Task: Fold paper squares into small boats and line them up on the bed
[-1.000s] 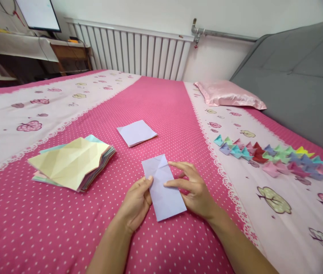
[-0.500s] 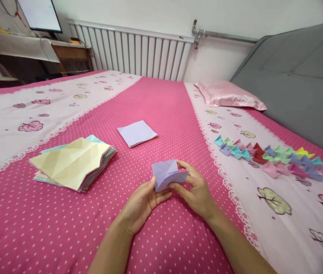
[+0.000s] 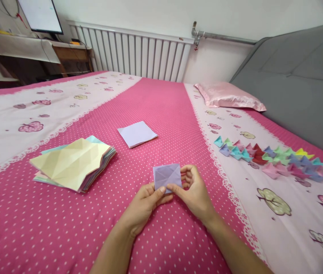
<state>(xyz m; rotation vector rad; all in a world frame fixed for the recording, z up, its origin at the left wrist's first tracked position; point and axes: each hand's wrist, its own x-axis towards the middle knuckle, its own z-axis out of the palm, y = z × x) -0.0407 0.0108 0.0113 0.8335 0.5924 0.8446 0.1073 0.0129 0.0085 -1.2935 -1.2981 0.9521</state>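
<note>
A purple sheet of origami paper (image 3: 168,176), folded into a small layered square with diagonal creases, is held between both hands above the bed. My left hand (image 3: 144,203) pinches its lower left, thumb on the front face and fingers behind. At the lower right, my right hand (image 3: 194,194) presses its thumb on the front, near the left thumb, with the fingers curled behind the right edge. Beyond the hands lies a flat stack of pale lilac square paper (image 3: 137,134). To the left rests a thick pile of creased coloured sheets (image 3: 74,163), pale yellow on top.
Rows of small folded paper boats (image 3: 278,156) in many colours stand on the right of the pink bedspread (image 3: 161,102). A pink pillow (image 3: 229,96) lies by the grey headboard (image 3: 295,76). A radiator (image 3: 132,49) and a desk with a monitor (image 3: 40,15) are behind.
The purple paper, partly opened with a raised flap before, is now flattened into a square. Both thumbs have come together at its lower edge.
</note>
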